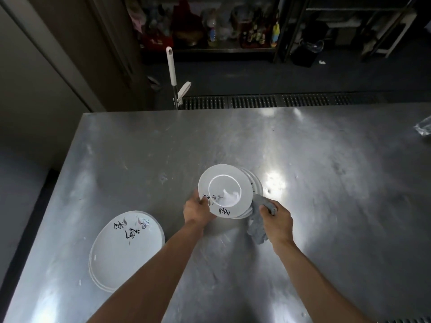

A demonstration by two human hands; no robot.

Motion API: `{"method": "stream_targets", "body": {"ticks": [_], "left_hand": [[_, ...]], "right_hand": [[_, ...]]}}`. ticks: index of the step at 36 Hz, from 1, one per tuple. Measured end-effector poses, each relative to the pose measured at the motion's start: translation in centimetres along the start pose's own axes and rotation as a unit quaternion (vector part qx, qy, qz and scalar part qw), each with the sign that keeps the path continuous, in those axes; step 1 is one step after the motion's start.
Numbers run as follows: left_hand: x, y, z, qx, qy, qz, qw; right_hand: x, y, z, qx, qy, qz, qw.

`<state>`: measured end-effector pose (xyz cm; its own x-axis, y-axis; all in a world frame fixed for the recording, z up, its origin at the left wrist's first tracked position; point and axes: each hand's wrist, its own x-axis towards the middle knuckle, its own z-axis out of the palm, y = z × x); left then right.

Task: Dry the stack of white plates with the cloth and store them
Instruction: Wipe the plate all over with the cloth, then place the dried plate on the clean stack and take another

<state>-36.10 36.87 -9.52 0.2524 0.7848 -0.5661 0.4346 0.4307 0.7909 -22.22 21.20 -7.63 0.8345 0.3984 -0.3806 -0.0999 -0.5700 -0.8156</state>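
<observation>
Several black-lettered white plates (225, 190), grey cloth (256, 227)

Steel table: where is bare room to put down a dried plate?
Bare: the far half of the table, beyond the small plate stack, and the right side up to the crumpled plastic. Crowded: the large plates near left; left hand, right hand and cloth at the stack.

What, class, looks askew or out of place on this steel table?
The small stack of plates is askew: its rims fan out rightward instead of lining up under the top plate the left hand holds tilted. Nothing looks spilled or broken.
</observation>
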Motion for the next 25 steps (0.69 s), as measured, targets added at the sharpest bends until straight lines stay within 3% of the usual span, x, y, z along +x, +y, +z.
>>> {"method": "stream_targets", "body": {"ticks": [4,12,20,25], "left_hand": [[1.1,0.1,-0.1,0.110,0.009,0.015,0.994],[1.5,0.3,1.0,0.177,-0.032,0.009,0.984],[0.5,-0.1,1.9,0.145,-0.052,-0.002,0.988],[0.4,0.6,0.7,0.140,-0.052,0.012,0.989]], "right_hand": [[1.7,0.0,0.4,-0.064,-0.019,-0.024,0.998],[4.1,0.7,0.3,-0.072,-0.080,-0.001,0.994],[4.4,1.1,-0.6,-0.074,-0.080,-0.025,0.994],[2.7,-0.3,-0.4,-0.012,-0.037,-0.117,0.992]]}}
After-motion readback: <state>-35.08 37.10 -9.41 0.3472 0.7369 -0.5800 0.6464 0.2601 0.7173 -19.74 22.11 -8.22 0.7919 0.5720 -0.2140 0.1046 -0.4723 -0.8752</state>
